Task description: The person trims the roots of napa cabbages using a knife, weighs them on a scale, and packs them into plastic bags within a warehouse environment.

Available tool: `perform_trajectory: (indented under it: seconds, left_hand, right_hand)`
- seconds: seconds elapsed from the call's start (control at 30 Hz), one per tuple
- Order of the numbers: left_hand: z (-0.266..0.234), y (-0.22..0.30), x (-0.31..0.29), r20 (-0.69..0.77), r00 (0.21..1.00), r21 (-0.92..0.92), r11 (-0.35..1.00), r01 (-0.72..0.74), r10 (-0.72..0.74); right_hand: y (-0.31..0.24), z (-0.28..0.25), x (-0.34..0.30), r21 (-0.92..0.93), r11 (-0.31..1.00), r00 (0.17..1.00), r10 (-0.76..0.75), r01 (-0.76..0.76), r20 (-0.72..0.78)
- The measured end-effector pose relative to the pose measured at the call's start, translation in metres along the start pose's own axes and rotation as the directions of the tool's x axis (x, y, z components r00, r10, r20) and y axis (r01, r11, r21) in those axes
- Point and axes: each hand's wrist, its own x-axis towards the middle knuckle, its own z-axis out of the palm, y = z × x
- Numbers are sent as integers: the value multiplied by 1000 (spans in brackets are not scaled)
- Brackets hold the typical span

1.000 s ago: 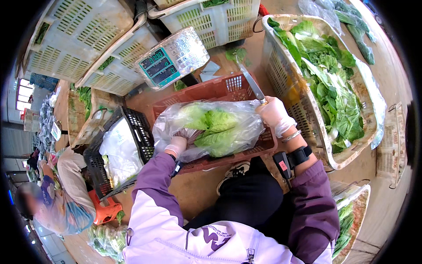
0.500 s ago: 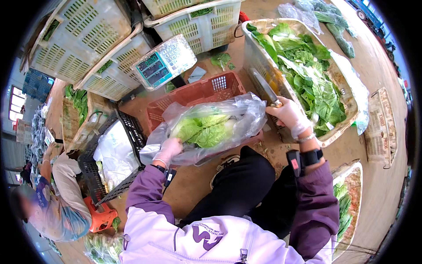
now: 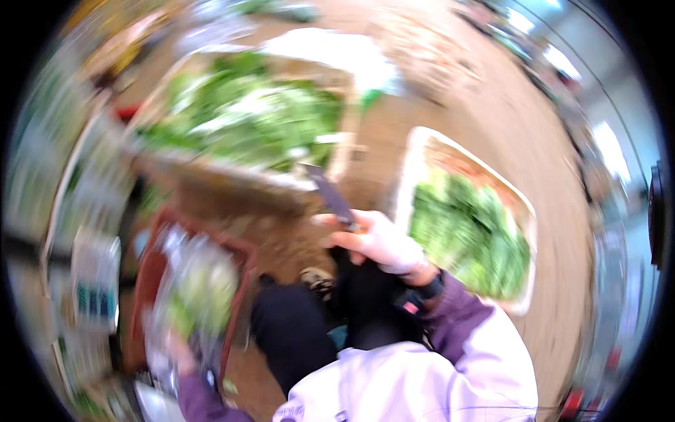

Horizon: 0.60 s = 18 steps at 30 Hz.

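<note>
Head view, badly smeared by blur: my right grip [image 3: 380, 243] is clamped on a knife [image 3: 330, 197], its handle within my curled fingers and its dark blade slanting up and to the left, away from my body. That arm comes in from the lower right with the elbow bent, the purple sleeve [image 3: 457, 316] angling up and inward, and a black band [image 3: 430, 287] around the wrist just below the pale glove. My left forearm enters low at the left edge of my body and reaches upward, so that my left grip [image 3: 181, 355] lies against the near end of a clear plastic bag [image 3: 186, 264]; the fingers are too smeared there, and I can't tell whether they pinch the film or merely rest on it. Inside the bag sits a pale green leafy vegetable [image 3: 205, 292], and both lie in the reddish-brown crate [image 3: 246, 266] to the left of my dark trousers [image 3: 292, 330]. Beyond the knife tip stands a pale crate [image 3: 165, 160] filled with loose leaves [image 3: 242, 105]; a second pale crate [image 3: 526, 211] of greens [image 3: 464, 232] is near my right wrist. Well off to the left is a scale [image 3: 96, 274] with a dark display.
</note>
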Motion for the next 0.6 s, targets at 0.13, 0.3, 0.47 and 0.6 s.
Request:
perform_trajectory:
  seconds: [0.13, 0.3, 0.47, 0.6]
  left_hand:
    - [31, 46, 14, -17, 983, 71, 981, -180, 182]
    - [34, 87, 3, -20, 957, 133, 950, -283, 288]
    - [24, 107, -17, -32, 946, 159, 936, -314, 323]
    - [-2, 120, -45, -93, 935, 173, 930, -323, 342]
  right_hand:
    - [19, -67, -15, 215, 976, 981, 32, 10, -189]
    - [99, -171, -45, -107, 993, 800, -24, -50, -599]
    - [186, -309, -77, -585, 551, 464, -359, -595, -810]
    - [178, -377, -80, -378, 558, 310, -216, -739, -926]
